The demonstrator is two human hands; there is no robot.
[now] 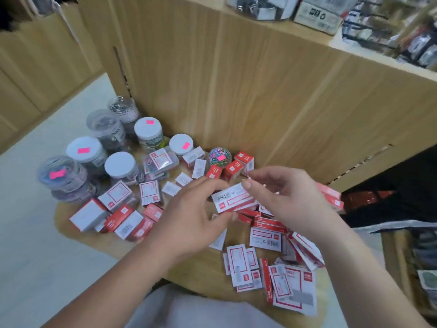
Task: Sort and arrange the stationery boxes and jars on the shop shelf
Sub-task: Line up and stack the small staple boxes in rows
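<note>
My left hand (189, 214) and my right hand (288, 197) both hold one long red-and-white box (233, 201) above the low wooden shelf (194, 275). Its barcode side faces up. Many similar red-and-white stationery boxes (264, 240) lie scattered under and to the right of my hands. More small boxes (125, 220) lie to the left. Clear round jars with white lids and pink stickers (149, 134) stand in a group at the far left. A ball-shaped jar of coloured paper clips (220, 157) sits against the back panel.
A tall wooden back panel (236, 91) rises behind the shelf. An upper shelf (307, 22) holds more boxes and packets. Pale floor (35, 209) lies to the left. Dark goods (390, 185) fill a lower shelf at the right.
</note>
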